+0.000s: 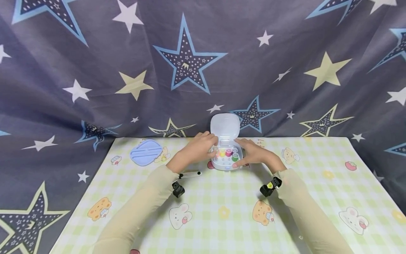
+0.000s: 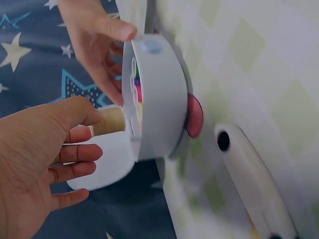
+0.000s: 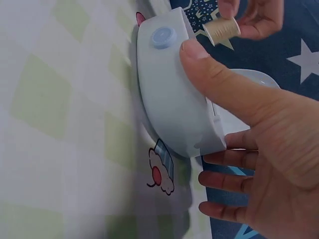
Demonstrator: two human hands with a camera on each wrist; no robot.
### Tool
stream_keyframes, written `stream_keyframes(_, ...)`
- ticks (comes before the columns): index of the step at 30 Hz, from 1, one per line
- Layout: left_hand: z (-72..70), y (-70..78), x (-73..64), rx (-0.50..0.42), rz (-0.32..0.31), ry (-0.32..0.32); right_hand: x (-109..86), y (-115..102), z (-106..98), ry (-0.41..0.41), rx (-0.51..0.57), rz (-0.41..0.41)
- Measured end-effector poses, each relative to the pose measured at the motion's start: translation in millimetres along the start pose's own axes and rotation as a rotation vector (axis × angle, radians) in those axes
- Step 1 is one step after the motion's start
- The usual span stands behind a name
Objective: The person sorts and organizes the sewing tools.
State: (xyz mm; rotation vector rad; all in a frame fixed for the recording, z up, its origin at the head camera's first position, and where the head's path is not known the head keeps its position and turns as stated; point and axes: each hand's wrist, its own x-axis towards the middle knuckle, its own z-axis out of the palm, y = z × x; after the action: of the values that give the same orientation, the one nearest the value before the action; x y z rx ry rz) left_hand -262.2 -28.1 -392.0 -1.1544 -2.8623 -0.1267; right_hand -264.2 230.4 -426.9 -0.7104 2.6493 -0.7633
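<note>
A small white sewing box (image 1: 219, 166) stands on the table with its lid (image 1: 225, 126) raised at the back. Inside are several thread spools, among them a yellow, a pink (image 1: 228, 152) and a green (image 1: 235, 158) one. Between thumb and index finger my left hand (image 1: 202, 145) pinches a beige thread spool (image 2: 110, 122) just above the box's left side, its other fingers spread. My right hand (image 1: 255, 152) grips the right side of the box, thumb (image 3: 199, 52) on the front rim near the light blue button (image 3: 163, 37) and fingers around the side.
A light blue divided tray (image 1: 146, 152) lies at the back left of the table. Beside my left wrist is a slim white object (image 1: 191, 174) with a black dot at its end. A checked cloth (image 1: 222, 233) covers the table, and a star-patterned curtain (image 1: 203, 102) hangs behind.
</note>
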Motion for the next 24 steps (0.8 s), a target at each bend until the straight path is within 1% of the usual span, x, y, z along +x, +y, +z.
stream_keyframes(6, 1.8, 10.3, 12.3, 0.024, 0.066, 0.009, 2.2, -2.3, -1.9, -0.01, -0.024, 0.01)
stream_keyframes(12, 10.2, 16.7, 19.4, 0.063, 0.111, -0.033, 3.2, -1.5, 0.8, -0.019, -0.04, 0.004)
stream_keyframes(18, 16.9, 21.8, 22.6, 0.105, 0.134, -0.052, 1.9, -4.0, -1.2, -0.046, -0.068, 0.028)
stream_keyframes(24, 20.3, 24.3, 26.8, 0.143, 0.16, -0.034, 2.6, -4.4, -3.8, -0.043, -0.082, 0.009)
